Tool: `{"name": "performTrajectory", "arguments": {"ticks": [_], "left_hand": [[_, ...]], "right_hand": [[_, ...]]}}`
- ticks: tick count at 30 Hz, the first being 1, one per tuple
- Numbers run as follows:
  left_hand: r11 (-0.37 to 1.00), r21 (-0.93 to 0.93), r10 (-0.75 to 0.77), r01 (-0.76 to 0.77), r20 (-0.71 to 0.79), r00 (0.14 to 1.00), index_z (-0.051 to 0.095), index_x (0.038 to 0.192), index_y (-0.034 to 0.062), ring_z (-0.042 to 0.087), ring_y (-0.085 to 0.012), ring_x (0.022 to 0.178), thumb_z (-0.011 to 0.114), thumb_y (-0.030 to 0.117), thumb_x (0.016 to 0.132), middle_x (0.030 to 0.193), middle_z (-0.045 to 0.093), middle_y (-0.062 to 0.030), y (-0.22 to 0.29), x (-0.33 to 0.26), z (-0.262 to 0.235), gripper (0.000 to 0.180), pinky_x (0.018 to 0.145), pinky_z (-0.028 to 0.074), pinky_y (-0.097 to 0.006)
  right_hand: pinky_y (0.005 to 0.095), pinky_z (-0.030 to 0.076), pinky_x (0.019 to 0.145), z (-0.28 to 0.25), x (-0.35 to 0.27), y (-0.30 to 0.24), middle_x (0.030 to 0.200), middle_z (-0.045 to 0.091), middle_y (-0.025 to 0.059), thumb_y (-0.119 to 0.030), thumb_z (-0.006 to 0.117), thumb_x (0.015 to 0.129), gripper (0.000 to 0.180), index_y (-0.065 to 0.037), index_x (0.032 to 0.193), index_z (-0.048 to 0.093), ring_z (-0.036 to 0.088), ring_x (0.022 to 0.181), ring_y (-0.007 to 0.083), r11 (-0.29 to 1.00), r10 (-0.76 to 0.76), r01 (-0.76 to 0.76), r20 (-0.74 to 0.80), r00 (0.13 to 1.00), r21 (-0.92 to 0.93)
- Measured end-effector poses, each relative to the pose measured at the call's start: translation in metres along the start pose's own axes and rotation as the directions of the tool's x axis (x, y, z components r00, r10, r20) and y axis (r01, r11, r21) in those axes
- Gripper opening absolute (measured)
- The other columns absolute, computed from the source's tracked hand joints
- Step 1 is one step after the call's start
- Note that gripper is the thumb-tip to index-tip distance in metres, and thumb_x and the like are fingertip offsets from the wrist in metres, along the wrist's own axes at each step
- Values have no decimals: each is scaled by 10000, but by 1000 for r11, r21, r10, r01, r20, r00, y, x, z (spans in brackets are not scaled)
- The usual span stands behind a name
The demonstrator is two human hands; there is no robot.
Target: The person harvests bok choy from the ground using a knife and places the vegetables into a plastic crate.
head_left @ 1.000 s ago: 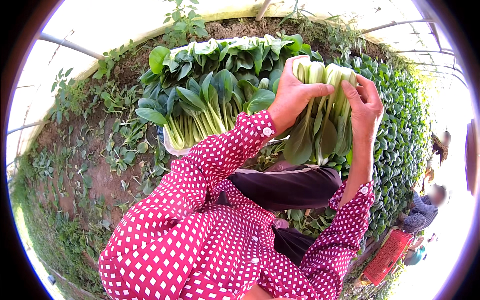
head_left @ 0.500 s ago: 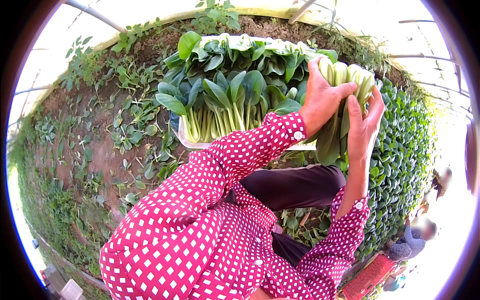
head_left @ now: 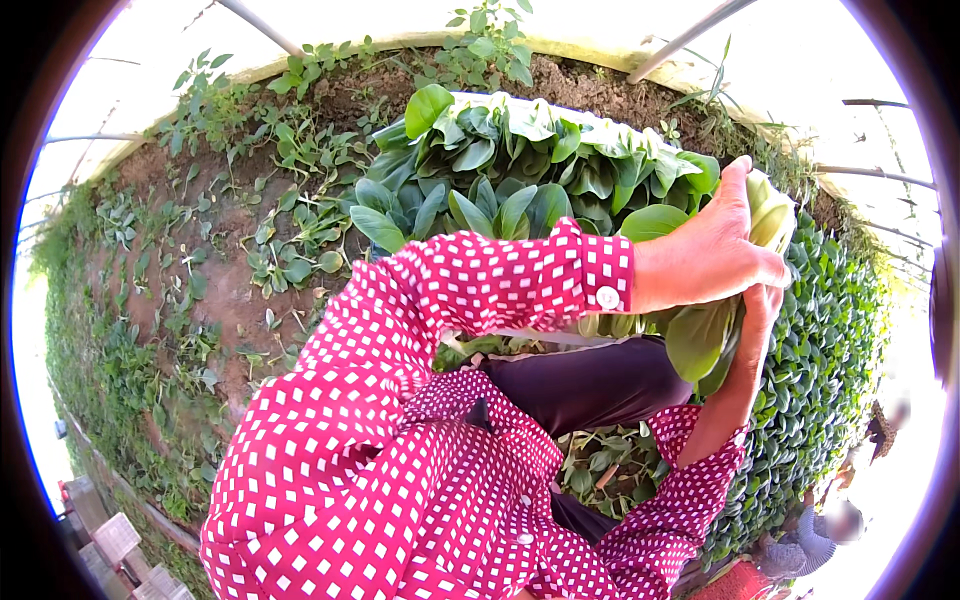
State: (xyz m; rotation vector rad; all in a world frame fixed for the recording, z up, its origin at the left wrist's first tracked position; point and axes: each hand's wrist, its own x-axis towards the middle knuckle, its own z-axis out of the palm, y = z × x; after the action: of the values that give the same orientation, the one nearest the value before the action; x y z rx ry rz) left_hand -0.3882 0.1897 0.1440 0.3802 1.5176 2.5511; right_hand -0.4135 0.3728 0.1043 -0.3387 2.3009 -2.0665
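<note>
A bunch of leafy greens [head_left: 770, 212] held up at the right end of a white tray [head_left: 560, 338].
The left hand [head_left: 705, 258] has its fingers clamped on the bunch's pale stems, leaves hanging below; the right hand [head_left: 762, 305] is just under the left thumb, its fingers hidden, so their grip I cannot tell. More greens [head_left: 500, 208] fill the tray; a planted bed [head_left: 825, 330] lies beyond its right edge.
</note>
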Motion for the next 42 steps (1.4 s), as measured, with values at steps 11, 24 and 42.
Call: {"name": "performTrajectory", "arguments": {"ticks": [11,24,42], "left_hand": [[-136,965,-241,-226,189,952,484,1403,54,547,-324,1245,535,315,952,1361,556,-200,-20,110,-317,523,1069,423,-399],[-181,967,-186,-177,144,972,446,1427,102,419,-307,1344,464,334,994,1451,461,-128,-64,10,-377,492,1118,348,-402],[-146,972,54,-185,195,979,436,1440,128,338,-306,1410,506,304,976,1494,412,-94,-87,-18,-385,501,1163,267,-430]], "right_hand": [[354,552,953,50,-33,-37,1433,452,245,-402,523,978,697,-46,1521,272,607,1142,232,737,182,-161,38,983,657],[379,566,905,55,-27,-37,1282,599,170,-386,517,986,586,-17,1431,419,643,1074,229,804,298,-225,-46,953,550],[446,470,1004,254,148,120,1339,454,349,-459,793,713,932,29,1384,369,551,1199,428,526,403,-281,-56,913,-803]]}}
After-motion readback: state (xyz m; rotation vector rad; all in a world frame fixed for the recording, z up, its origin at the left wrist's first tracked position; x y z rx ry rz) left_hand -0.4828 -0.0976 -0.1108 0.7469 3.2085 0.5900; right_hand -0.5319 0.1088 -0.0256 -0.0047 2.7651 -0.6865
